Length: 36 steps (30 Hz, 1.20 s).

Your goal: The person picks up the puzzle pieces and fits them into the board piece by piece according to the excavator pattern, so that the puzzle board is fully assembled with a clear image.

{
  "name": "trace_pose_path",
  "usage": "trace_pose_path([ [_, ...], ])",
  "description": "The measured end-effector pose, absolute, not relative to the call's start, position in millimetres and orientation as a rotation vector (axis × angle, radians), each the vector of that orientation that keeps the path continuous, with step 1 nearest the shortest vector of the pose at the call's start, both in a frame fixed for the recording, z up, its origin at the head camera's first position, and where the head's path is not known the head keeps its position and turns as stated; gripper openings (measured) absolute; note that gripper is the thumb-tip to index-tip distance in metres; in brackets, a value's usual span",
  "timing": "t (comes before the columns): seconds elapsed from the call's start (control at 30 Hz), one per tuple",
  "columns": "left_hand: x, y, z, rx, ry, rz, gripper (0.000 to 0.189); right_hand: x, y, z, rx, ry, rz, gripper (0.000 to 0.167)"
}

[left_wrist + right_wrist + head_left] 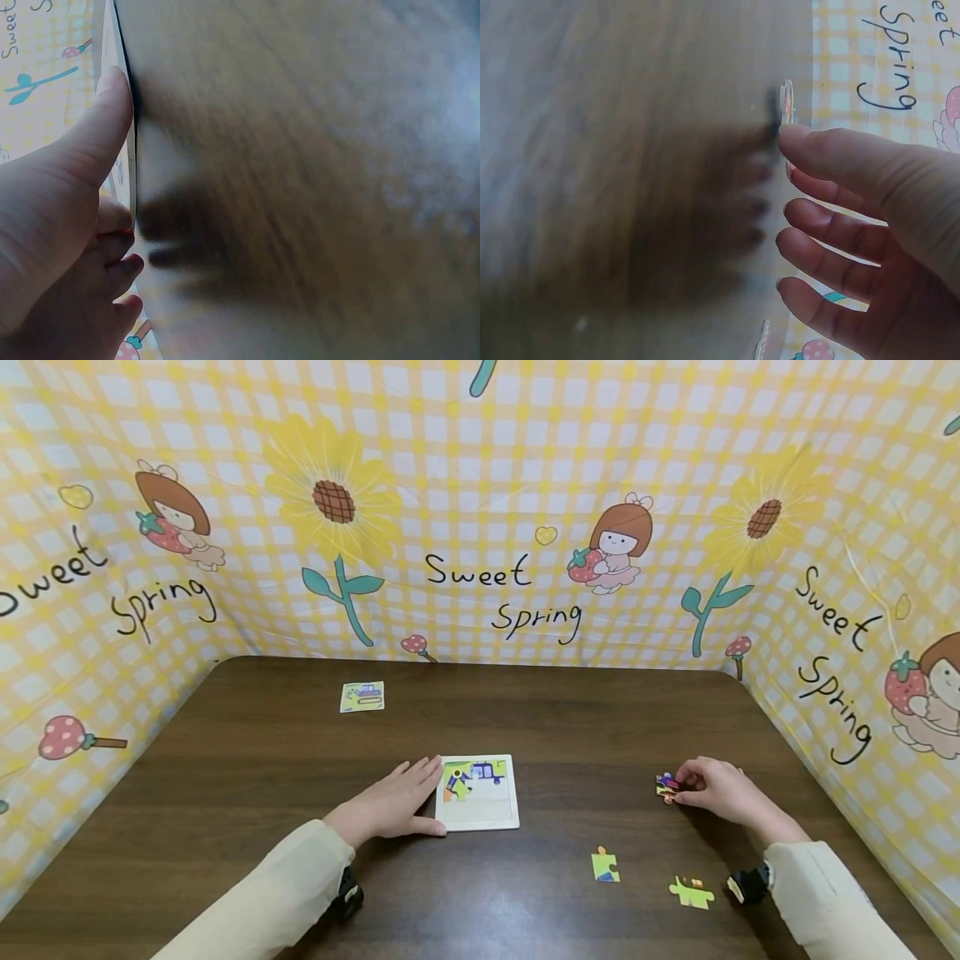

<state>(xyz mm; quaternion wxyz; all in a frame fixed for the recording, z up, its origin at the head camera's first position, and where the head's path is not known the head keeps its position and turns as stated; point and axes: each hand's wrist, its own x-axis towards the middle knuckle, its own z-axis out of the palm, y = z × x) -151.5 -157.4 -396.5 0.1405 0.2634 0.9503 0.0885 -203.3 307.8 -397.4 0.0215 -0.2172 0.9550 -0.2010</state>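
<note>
A white puzzle frame (478, 818) lies in the middle of the table, with a few joined pieces (465, 777) in its upper part. My left hand (393, 800) rests along its left edge, fingers extended and thumb at the lower corner; in the left wrist view the thumb touches the frame's rim (132, 161). Off to the right, my right hand (720, 789) pinches a colourful puzzle piece (666, 787) between thumb and forefinger, at the table surface. The right wrist view shows that piece (787, 101) edge-on, the other fingers loosely bent. Whether it is one piece or two overlapping, I cannot tell.
A green puzzle piece (604, 865) lies right of the frame, nearer the front. Another green piece (692, 893) lies close to the right wrist. At the back left is a small picture card (362, 697). Checked yellow cloth (465, 485) surrounds the brown table (300, 893).
</note>
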Motion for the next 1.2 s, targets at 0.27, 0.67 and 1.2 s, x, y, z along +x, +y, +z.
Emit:
trace_pose_path([
  [0.27, -152, -158, -397, 0.774, 2.741, 0.273, 0.088, -207, 289, -388, -0.740, 2.952, -0.659, 0.018],
  [0.67, -153, -158, -397, 0.768, 2.745, 0.266, 0.088, -213, 232, -378, -0.935, 2.880, -0.684, 0.019],
  [1.2, -151, -160, -395, 0.817, 2.740, 0.281, 0.087, -202, 132, -364, -1.128, 2.822, -0.562, 0.021],
])
